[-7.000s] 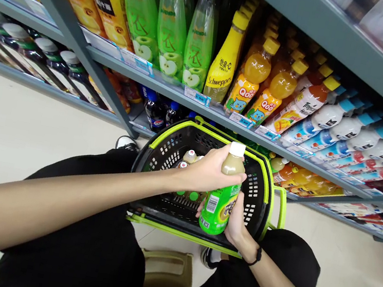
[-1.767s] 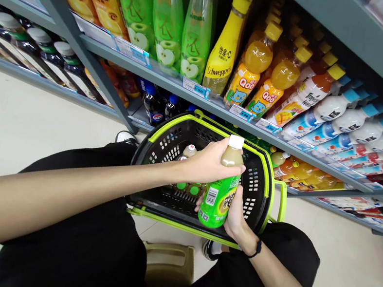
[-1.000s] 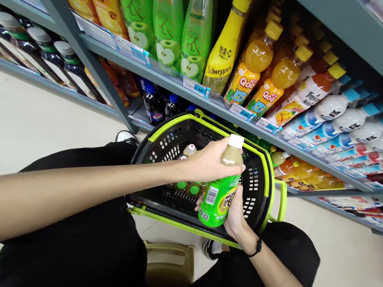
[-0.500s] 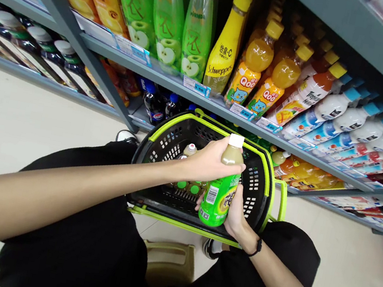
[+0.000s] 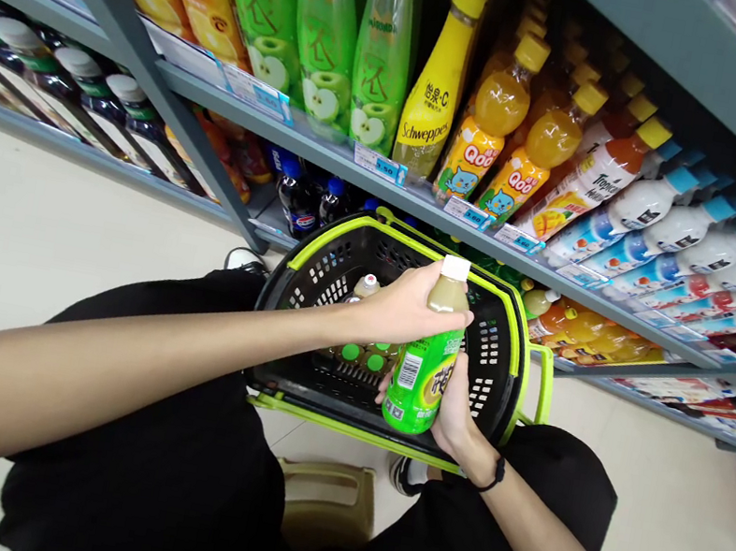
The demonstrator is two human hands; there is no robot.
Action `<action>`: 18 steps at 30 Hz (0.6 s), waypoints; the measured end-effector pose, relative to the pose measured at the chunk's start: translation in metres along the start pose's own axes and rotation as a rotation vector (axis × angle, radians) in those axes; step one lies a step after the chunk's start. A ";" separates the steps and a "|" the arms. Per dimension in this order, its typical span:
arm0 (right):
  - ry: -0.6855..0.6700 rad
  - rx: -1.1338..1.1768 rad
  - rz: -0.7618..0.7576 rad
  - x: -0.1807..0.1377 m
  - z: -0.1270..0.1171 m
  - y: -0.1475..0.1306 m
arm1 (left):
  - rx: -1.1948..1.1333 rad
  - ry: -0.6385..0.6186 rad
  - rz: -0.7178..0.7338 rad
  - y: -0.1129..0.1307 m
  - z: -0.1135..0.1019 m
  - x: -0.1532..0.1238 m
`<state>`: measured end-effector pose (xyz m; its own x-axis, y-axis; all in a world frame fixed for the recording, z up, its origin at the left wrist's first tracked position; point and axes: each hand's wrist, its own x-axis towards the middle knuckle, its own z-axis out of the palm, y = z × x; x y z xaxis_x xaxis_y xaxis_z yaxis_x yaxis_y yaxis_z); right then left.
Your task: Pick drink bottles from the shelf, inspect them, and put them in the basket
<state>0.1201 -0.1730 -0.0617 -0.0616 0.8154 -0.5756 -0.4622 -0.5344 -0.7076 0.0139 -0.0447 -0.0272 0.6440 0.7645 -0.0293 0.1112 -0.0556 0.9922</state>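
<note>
Green wrap-around labelling covers most of the clear plastic bottle with a white cap and cloudy tan drink, seen in the head view over the opening of the black perforated plastic basket with lime-green rim strips. The bottle stands tilted, cap toward the shelves. The left hand grasps its upper part, thumb laid across just below the shoulder. The right hand, below a black cord band on the wrist, is wrapped around the lower part from the right side, fingertips showing at the far side of the label. The bottle's base lies near the basket's near edge; whether it touches there cannot be told.

Inside the basket, small bottles with green-dotted labels stand left of the held bottle, partly hidden by the left forearm. Between the held bottle and the basket's right wall is a narrow open gap, and the lime-green handle juts out beyond that edge. The far rim comes close to the grey metal shelf edge, while the black trouser legs flank the basket.
</note>
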 end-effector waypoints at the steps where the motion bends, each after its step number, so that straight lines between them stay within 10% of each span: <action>1: -0.004 0.010 0.003 0.000 -0.001 0.000 | -0.007 0.001 -0.020 -0.002 0.000 0.002; 18: -0.134 0.265 -0.138 -0.006 0.001 -0.035 | -0.603 0.142 -0.335 -0.008 -0.030 0.047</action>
<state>0.1359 -0.1592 -0.0330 -0.0898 0.9076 -0.4101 -0.6870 -0.3545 -0.6343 0.0208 0.0113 -0.0325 0.5385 0.7572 -0.3696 -0.1798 0.5317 0.8276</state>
